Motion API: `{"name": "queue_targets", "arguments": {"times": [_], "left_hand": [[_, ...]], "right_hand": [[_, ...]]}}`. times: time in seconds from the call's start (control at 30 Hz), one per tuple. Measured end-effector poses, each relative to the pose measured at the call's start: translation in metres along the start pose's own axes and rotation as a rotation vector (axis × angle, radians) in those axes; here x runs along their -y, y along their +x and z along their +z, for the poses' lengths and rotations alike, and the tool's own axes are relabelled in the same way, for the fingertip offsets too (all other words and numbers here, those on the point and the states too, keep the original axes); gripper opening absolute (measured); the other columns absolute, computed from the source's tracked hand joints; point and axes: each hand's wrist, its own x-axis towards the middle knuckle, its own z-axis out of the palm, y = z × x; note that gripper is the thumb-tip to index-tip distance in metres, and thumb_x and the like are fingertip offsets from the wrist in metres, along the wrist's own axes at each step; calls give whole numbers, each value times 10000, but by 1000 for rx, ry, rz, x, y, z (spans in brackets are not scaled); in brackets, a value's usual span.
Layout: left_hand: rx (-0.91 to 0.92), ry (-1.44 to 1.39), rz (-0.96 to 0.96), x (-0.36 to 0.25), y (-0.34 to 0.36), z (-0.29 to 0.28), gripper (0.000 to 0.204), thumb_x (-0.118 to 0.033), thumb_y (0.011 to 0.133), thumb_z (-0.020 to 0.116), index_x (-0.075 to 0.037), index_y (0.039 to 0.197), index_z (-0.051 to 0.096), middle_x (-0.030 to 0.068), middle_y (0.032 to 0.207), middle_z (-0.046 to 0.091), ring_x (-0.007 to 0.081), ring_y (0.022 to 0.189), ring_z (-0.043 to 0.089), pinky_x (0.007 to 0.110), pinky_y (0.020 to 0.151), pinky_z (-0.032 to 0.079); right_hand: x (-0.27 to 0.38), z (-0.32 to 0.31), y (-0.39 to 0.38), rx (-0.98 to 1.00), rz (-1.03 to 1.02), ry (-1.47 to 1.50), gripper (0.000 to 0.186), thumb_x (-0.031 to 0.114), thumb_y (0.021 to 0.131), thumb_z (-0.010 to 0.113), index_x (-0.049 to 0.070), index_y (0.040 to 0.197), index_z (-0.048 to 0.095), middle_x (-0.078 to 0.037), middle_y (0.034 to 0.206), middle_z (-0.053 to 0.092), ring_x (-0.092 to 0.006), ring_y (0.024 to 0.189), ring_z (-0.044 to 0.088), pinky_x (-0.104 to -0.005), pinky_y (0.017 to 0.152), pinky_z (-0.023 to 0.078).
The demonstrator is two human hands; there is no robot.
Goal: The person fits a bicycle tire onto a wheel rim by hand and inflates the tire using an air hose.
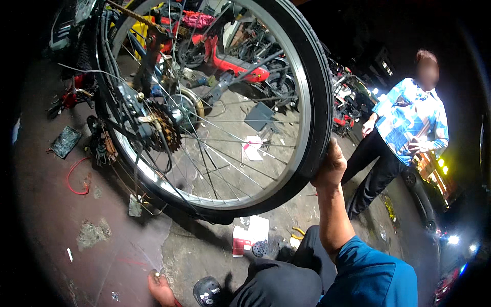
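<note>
A bicycle wheel (305, 97) with a silver rim and thin spokes fills the upper middle. Its black tyre (323, 87) is held at the right side by my right hand (330, 168), whose other fingers are partly hidden. Rusty sprockets (166, 133) sit at the hub, beside a derailleur (146, 120) and dark cables. Part of the chain (134, 15) shows at the top. Low down near the floor, my left hand (161, 290) is closed, apart from the wheel. What it holds cannot be made out; a bit of red shows beside it.
A person (414, 123) in a patterned blue shirt stands at the right. Several scooters and a red body panel (238, 66) lie beyond the wheel. On the floor are a red-and-white box (239, 240), yellow-handled pliers (297, 233), a red wire (71, 176) and a dark flat piece (65, 141).
</note>
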Motion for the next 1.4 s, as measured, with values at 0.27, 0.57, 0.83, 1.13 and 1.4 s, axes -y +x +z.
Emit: {"name": "queue_targets", "arguments": {"times": [0.27, 0.57, 0.83, 1.13, 1.4], "left_hand": [[78, -20, -124, 3, 0, -4, 266, 17, 796, 489, 6, 1061, 504, 25, 772, 484, 92, 553, 448, 233, 447, 367], [60, 104, -22, 13, 5, -4, 261, 16, 808, 486, 11, 1068, 506, 29, 763, 498, 79, 554, 448, 233, 442, 356], [94, 270, -294, -63, -6, -5, 356, -294, 831, 606, -52, 1091, 583, 164, 983, 630, 287, 913, 589, 374, 815, 437], [82, 28, -259, -18, -4, -7, 267, 24, 779, 528, 35, 1045, 518, 60, 824, 524, 138, 675, 503, 264, 595, 420], [88, 101, -183, -14, -2, 1, 343, 31, 834, 489, 97, 1168, 450, 190, 1059, 561, 242, 975, 549, 327, 867, 423]], "right_hand": [[0, 6, 0, -41, 1, 15, 414, 345, 890, 500, 4, 1118, 557, -136, 1038, 624, -247, 869, 630, -363, 751, 519], [-4, -4, 2, -40, -11, 39, 402, 325, 895, 491, -1, 1122, 553, -141, 1036, 625, -254, 868, 631, -371, 754, 516], [-5, -7, -1, -105, 9, 115, 397, 319, 895, 488, 2, 1125, 551, -142, 1031, 627, -255, 866, 630, -377, 756, 515], [-9, -7, -6, -126, 25, 116, 426, 356, 892, 480, 14, 1137, 550, -134, 1041, 625, -254, 875, 627, -374, 744, 514], [-15, -31, -3, -278, -36, 91, 433, 352, 913, 432, 20, 1175, 523, -143, 1074, 610, -265, 897, 619, -376, 790, 496]]}}
